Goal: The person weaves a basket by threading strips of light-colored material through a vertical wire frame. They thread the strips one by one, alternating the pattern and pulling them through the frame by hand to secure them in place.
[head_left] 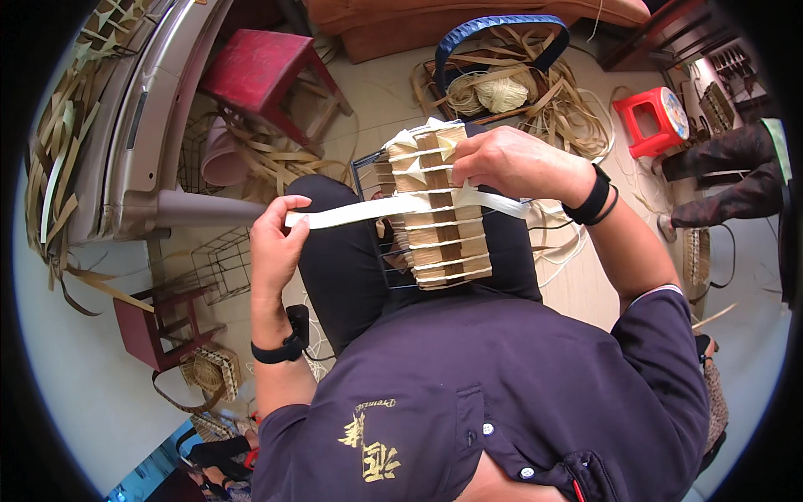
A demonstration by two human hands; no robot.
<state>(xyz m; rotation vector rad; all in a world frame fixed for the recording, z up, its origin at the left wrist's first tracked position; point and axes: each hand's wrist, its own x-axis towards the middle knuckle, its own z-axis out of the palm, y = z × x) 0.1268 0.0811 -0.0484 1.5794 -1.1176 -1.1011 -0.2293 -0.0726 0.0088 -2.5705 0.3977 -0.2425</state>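
Observation:
A half-woven basket [431,251] rests on my lap, its tan and brown bands crossed by rows of white cord over a dark wire frame. Pale folded points stand along its far part. My left hand [280,238] pinches the end of a flat white strip [351,213], which runs rightward across the basket. At the basket's far right edge, my right hand [502,163] has its fingers closed against a folded pale piece; its fingertips are partly hidden. Another length of white strip [502,203] comes out below that hand.
Beyond my knees stands a basket with a blue handle [502,33], holding a cord ball [502,92] among loose tan strips. A red wooden stool [263,71] is at far left, a red plastic stool [657,121] at right. Wire frames [222,259] lie left. Another person's legs [728,176] show at right.

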